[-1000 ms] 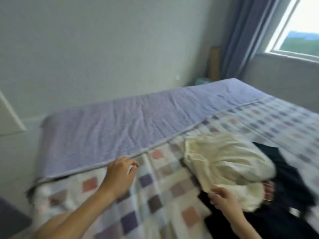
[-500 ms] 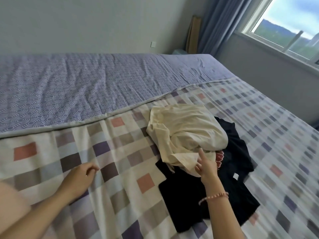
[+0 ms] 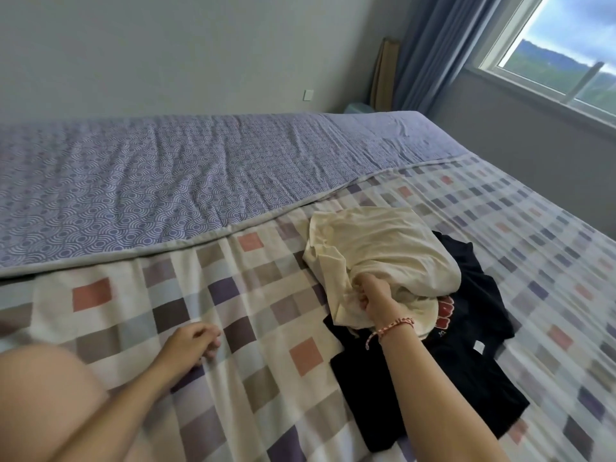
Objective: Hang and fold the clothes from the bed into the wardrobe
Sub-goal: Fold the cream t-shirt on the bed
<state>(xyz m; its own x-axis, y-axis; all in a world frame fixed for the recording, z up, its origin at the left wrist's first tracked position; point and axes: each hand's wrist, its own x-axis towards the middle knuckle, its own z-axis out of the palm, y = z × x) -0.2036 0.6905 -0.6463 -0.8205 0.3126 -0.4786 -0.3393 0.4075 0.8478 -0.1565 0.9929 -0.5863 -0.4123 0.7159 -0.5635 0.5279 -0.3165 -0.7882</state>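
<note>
A crumpled cream garment (image 3: 380,248) lies on top of black clothes (image 3: 443,368) on the checked bedsheet (image 3: 260,345). A red print shows on the black cloth beside the cream one. My right hand (image 3: 371,296), a red and white bracelet at its wrist, grips a fold at the cream garment's near edge. My left hand (image 3: 196,341) rests on the checked sheet to the left, fingers loosely curled and holding nothing. No wardrobe is in view.
A purple patterned cover (image 3: 166,181) lies over the far half of the bed. Behind it is a grey wall with a socket (image 3: 308,94). A blue curtain (image 3: 430,51) and a window (image 3: 566,55) stand at the right.
The view has swung right and down over the bed. My right hand went from touching the cream garment with a raised finger to gripping its edge. My left hand came down onto the checked sheet.
</note>
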